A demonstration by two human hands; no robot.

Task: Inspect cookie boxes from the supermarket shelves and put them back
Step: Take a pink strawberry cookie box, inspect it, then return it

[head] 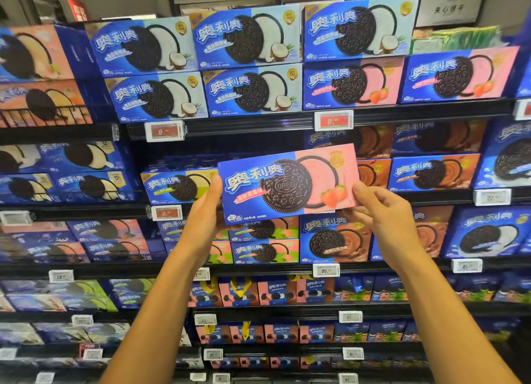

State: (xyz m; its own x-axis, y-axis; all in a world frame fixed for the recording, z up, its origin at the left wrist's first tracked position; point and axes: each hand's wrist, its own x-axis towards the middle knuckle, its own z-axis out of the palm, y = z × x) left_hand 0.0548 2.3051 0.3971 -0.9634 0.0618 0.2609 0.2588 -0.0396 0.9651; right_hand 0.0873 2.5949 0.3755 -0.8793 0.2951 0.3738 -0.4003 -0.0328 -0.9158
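Red-and-white electronic price tags [163,131] clip onto the black shelf rails [247,126], one reading 9 beside another [333,120] further right. Lower rails carry white tags [326,269] marked 21. A white sign [449,7] with black characters hangs at the top right, above a blurred green pack [459,38].

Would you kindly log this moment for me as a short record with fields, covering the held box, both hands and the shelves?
held item: strawberry cookie box, blue and pink, front facing the camera, slightly tilted
left hand: grips the box's left edge
right hand: grips the box's lower right corner
box position: off the shelf, held in front of the second shelf row
matching stock: strawberry boxes on the top shelf
neighbouring stock: coconut boxes at top left
price tag: red, begins with 9
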